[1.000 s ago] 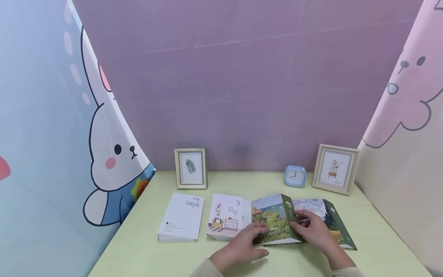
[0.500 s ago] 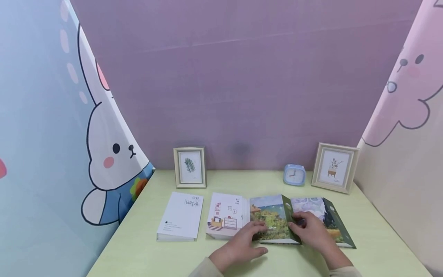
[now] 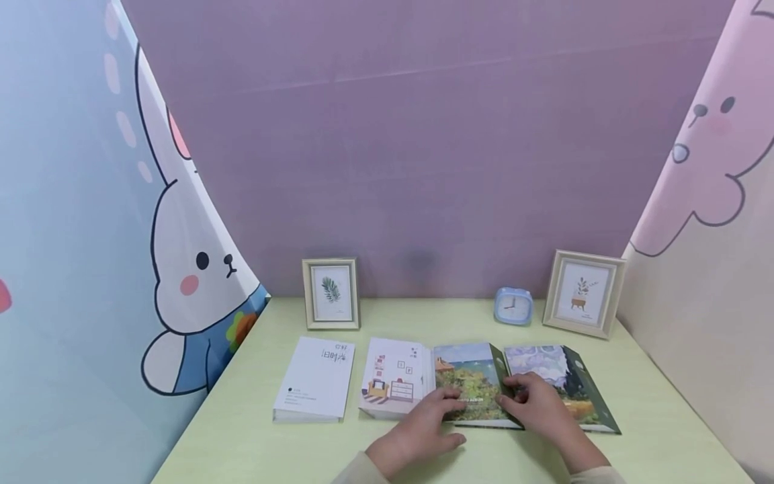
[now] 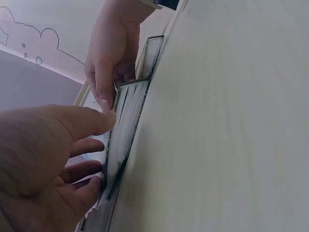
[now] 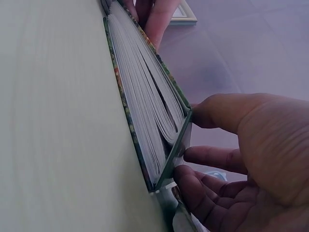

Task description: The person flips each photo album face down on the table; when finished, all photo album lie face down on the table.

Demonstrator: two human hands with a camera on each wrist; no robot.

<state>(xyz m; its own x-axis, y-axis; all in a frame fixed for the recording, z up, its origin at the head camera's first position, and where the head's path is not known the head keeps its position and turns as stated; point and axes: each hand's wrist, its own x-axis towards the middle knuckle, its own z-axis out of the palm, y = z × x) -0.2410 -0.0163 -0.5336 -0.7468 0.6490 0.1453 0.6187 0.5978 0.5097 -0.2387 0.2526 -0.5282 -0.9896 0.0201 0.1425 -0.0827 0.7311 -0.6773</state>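
Note:
A photo album (image 3: 468,383) with a painted landscape cover and dark green spine lies on the table, third from the left in a row. On its lower left cover rest the extended fingers of my left hand (image 3: 423,427). My right hand (image 3: 538,407) is at the spine side; in the right wrist view its thumb touches the cover edge and its fingers lie against the green spine (image 5: 176,152). The album's white pages (image 4: 126,123) show at the near end. Right of it lies a second painted album (image 3: 544,370), partly hidden behind my right hand.
Left of the hands lie a white album with a furniture drawing (image 3: 393,380) and a plain white album (image 3: 317,376) with dark lettering. Behind stand a leaf picture frame (image 3: 331,294), a blue clock (image 3: 513,306) and a potted-plant picture frame (image 3: 584,294). A purple cloth wall (image 3: 423,154) closes the back.
The landscape album has shifted slightly left and come down flatter, its spine side lower than before. My right hand has moved slightly left with it; my left hand has barely moved.

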